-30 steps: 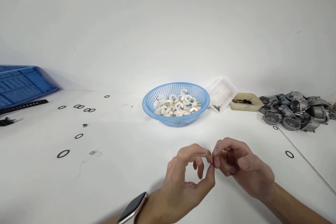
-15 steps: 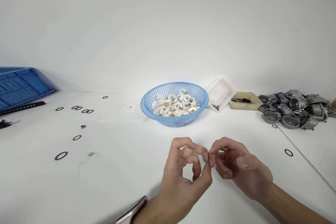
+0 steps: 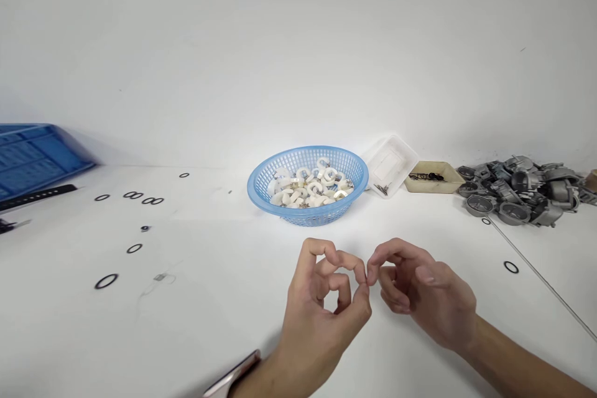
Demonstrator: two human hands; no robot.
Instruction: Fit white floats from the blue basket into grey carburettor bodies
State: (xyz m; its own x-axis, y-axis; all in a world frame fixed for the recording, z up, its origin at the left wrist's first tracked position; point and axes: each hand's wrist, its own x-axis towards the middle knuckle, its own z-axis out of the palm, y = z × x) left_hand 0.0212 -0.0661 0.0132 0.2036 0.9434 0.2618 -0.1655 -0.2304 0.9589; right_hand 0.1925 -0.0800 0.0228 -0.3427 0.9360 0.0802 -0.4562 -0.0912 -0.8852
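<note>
- The left hand (image 3: 321, 314) makes a narrow pinch, thumb and forefinger tips meeting above the worktop (image 3: 219, 298); I cannot tell whether anything lies between them.
- The right hand (image 3: 431, 298) curls loosely, its bent forefinger just beside that pinch, thumb standing well apart from it; no held thing shows.
- Nearest the hands, the blue basket (image 3: 255, 191) of white parts (image 3: 280, 185) stands towards the worktop's back edge.
- Any tiny piece hidden in the pinch could spring away if the tips roll or the right forefinger pushes unevenly.
- Dropped, it might be hard to pick out: black rings (image 3: 116, 276) already lie loose towards the worktop's left side.
- A careless forward reach could knock the basket or the white tray (image 3: 389, 161), which sits tilted beside it, and spill its thin pins (image 3: 381, 188).
</note>
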